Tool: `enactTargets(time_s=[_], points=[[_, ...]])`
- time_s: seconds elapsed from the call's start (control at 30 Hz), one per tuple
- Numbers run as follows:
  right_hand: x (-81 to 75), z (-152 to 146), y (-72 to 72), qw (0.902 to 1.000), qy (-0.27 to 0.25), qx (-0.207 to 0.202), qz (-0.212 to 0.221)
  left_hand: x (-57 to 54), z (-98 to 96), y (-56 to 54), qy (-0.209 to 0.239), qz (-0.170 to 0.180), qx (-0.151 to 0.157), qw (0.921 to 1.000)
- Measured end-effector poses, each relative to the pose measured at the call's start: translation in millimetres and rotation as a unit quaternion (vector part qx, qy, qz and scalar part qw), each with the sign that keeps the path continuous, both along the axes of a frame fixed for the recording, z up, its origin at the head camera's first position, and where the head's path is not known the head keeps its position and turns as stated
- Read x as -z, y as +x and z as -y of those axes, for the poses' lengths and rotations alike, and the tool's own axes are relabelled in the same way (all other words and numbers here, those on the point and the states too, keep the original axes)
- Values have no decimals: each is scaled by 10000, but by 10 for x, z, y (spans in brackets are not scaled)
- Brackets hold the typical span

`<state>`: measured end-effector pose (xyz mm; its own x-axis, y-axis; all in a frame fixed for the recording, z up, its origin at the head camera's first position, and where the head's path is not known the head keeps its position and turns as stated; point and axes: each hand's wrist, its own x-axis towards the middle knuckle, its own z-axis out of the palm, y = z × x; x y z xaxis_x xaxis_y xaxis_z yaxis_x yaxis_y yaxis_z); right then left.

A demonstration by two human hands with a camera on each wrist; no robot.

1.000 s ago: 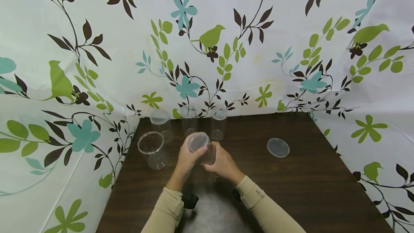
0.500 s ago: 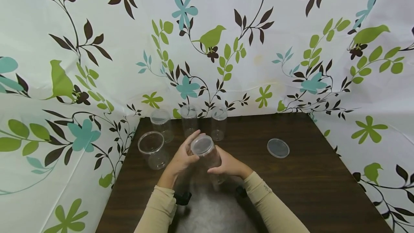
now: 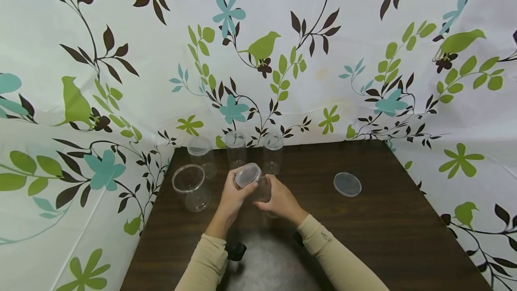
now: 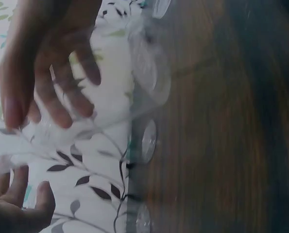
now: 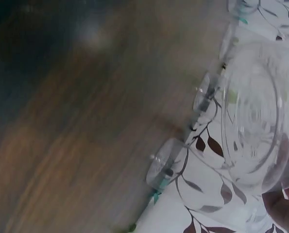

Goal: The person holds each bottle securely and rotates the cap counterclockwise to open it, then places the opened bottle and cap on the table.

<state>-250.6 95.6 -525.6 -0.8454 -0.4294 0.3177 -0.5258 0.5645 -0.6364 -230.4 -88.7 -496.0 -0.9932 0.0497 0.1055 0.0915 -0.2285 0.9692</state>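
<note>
I hold a clear plastic jar tilted above the table with both hands. A translucent lid covers its upper end, which leans toward the left. My left hand grips the lid end, the thumb over its rim; its far fingers are hidden in the head view. My right hand grips the jar's body from the other side. The jar's round base shows blurred in the left wrist view, with right-hand fingers around the clear wall. In the right wrist view the base fills the right side.
A wide clear jar without a lid stands at the table's left. Behind are three lidded jars: one on the left, one in the middle, one on the right. A loose lid lies on the dark table.
Both hands and the jar first came nearer and rightward, the left fingers loosening, then went back up and left. Now the left hand grips the lid end again and the jar tilts more.
</note>
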Motion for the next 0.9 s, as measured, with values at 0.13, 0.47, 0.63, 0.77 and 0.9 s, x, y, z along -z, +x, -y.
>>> enactTargets(time_s=[0.13,0.47,0.63,0.77,0.9], points=[[20,53,37,9985,179,360,-376,10,-75,9,262,37,-341,9991],[1,-39,-13,9871,-1077,-734,930,32,77,8,126,-232,382,9989],[-61,-176,-59,9337,-1612,-2147,2368,28,242,-27,107,-748,1547,9851],[-89,-234,-83,8931,-1484,-3050,2954,11,325,-66,351,-1182,2460,9614],[-81,-208,-86,9031,-1327,-2988,2785,-8,325,-71,418,-1224,2639,9559]])
